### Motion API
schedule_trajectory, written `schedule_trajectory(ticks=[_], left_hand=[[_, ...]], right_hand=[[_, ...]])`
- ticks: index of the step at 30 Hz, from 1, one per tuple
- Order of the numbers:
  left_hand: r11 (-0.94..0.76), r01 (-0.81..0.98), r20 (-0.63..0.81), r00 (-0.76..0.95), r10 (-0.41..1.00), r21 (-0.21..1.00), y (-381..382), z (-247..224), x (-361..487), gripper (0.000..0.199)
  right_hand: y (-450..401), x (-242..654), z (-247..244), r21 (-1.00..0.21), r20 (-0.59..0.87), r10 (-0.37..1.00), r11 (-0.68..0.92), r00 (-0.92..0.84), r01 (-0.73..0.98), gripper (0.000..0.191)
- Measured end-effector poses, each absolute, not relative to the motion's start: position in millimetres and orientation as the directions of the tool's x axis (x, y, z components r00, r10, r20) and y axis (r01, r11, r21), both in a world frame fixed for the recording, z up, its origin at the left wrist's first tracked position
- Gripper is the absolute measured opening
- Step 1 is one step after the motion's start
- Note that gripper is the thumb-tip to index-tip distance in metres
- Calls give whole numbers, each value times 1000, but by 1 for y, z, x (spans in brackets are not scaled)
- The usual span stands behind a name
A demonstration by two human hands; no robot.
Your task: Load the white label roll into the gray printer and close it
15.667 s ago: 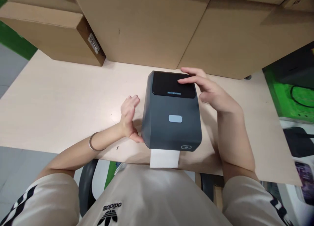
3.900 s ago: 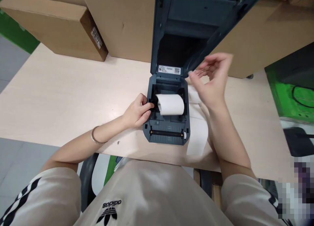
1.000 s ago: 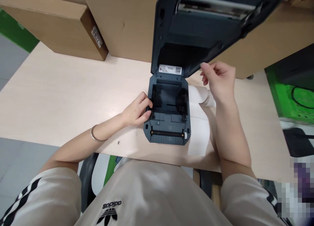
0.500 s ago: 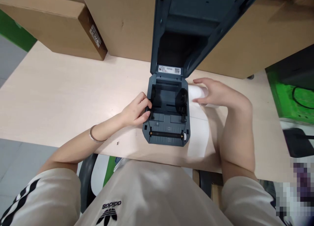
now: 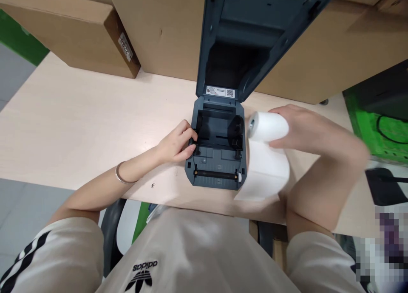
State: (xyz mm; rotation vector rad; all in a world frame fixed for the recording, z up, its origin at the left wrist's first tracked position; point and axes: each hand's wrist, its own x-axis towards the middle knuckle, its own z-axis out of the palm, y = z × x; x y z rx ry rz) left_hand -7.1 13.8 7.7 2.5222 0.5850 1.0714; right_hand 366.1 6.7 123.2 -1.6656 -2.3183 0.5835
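Observation:
A dark blue-grey label printer (image 5: pixel 218 165) stands on the table with its lid (image 5: pixel 251 34) raised, baring the hollow bay and the black roller. My left hand (image 5: pixel 180 143) is at the printer's left side, its fingers bent over the rim with the tips just inside the bay. What exactly the fingertips pinch is partly hidden. To the right of the printer, my right hand (image 5: pixel 295 125) grips a white label roll (image 5: pixel 269 126) by its right end. The roll lies sideways, its core facing the printer. A loose strip (image 5: pixel 266 170) of labels hangs from it towards the table's front edge.
Cardboard boxes (image 5: pixel 165 34) stand behind the printer along the back of the table (image 5: pixel 95 114). Another carton (image 5: pixel 63 34) sits at the back left. At the right are a green surface (image 5: pixel 390 133) and a dark device with a cable.
My right hand has closed on the label roll and shifted it right, clear of the printer's side. The paper strip has moved with it. My left hand and the printer look unchanged.

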Motion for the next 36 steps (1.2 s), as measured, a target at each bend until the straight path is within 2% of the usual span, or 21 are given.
schedule_trajectory(ticks=[3,5,8,11,14,19,23,26,29,33,36], left_hand=[[-846,269,575,635,516,461,13,7,-7,37],[-836,283,561,636,530,469,13,5,-7,40],[-830,288,553,635,539,478,13,4,-7,43],[-845,278,579,629,519,456,14,4,-6,38],[-870,253,627,611,483,423,14,5,-4,30],[-875,234,641,605,472,423,13,8,-2,26],[-864,247,618,614,490,439,13,6,-4,28],[-848,260,585,630,511,461,13,4,-5,29],[-842,259,580,629,518,473,13,4,-6,29],[-854,270,593,626,506,444,12,6,-5,31],[-856,256,608,615,503,450,10,7,-5,30]], right_hand=[[-16,370,152,-387,-117,877,392,-466,835,60],[-23,363,163,-423,-118,812,480,-572,769,72],[-22,339,157,-488,-47,754,554,-655,674,78],[-11,307,136,-477,113,781,585,-614,656,74],[-2,281,116,-375,201,798,598,-568,708,70],[5,264,96,-242,186,813,582,-551,777,64],[10,263,83,-174,232,794,602,-561,780,61],[13,262,78,-154,196,774,630,-602,761,59],[6,258,85,-148,144,777,629,-613,763,58],[-33,248,104,-91,124,800,599,-587,796,45],[-74,245,113,-80,93,759,651,-644,755,45]])
